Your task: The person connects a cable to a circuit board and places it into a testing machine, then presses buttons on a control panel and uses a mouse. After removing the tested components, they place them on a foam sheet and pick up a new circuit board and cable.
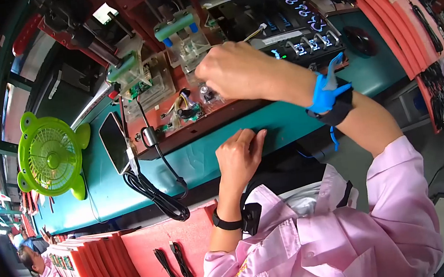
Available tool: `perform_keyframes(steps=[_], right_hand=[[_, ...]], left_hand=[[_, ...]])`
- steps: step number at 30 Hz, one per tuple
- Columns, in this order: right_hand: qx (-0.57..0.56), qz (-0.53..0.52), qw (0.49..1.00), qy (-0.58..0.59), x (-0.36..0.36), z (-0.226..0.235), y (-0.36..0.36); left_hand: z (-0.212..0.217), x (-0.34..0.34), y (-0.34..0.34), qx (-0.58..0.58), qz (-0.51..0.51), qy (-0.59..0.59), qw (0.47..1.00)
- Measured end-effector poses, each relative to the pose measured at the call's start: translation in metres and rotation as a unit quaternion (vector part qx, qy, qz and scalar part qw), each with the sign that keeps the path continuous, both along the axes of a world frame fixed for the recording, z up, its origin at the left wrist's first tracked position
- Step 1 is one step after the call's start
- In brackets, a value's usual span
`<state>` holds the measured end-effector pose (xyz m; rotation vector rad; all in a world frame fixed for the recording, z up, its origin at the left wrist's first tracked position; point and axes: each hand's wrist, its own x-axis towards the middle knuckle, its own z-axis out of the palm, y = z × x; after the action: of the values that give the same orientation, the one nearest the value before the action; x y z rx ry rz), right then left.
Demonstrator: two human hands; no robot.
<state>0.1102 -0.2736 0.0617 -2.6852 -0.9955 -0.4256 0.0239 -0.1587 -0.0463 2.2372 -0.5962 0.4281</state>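
Note:
My right hand (239,71) reaches over a red-brown test fixture (198,123) and its fingers close on a small component (207,93) next to a little circuit board with coloured wires (186,110). A blue strap circles that wrist. My left hand (239,155) rests on the green bench top (202,160) just in front of the fixture, fingers curled loosely and holding nothing. A black band sits on the left wrist. Both sleeves are pink.
A green fan (51,155) stands at the left, a dark phone (114,142) beside it. A black cable bundle (154,192) hangs off the bench edge. Red trays with cables (153,256) lie below; more red trays (389,15) at right. Other people work at both sides.

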Motion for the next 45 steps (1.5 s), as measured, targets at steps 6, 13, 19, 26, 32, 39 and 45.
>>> perform_keyframes(steps=[6,13,19,26,32,39,45], right_hand=[[0.012,-0.001,1.000,-0.023,-0.011,-0.006,0.012],[0.066,0.014,0.996,0.061,0.005,-0.012,0.003],[0.099,0.040,0.993,-0.049,0.004,-0.012,0.007],[0.072,0.017,0.997,0.028,-0.002,-0.010,0.010],[0.123,0.000,0.985,0.119,0.007,-0.010,0.001],[0.128,-0.010,0.990,0.061,-0.007,-0.011,0.003],[0.117,0.006,0.992,0.052,-0.006,-0.014,0.004]], left_hand=[[-0.001,0.000,0.006,-0.013,-0.008,0.010,1.000],[-0.001,0.001,0.008,-0.013,-0.005,0.031,0.999],[-0.001,0.001,0.003,0.000,0.000,0.003,1.000],[-0.004,-0.001,0.006,-0.034,0.005,-0.003,0.999],[-0.006,-0.005,0.006,-0.011,0.021,-0.003,1.000],[-0.006,-0.004,0.003,-0.016,0.021,-0.012,1.000],[-0.005,-0.003,0.001,-0.014,0.041,-0.014,0.999]])
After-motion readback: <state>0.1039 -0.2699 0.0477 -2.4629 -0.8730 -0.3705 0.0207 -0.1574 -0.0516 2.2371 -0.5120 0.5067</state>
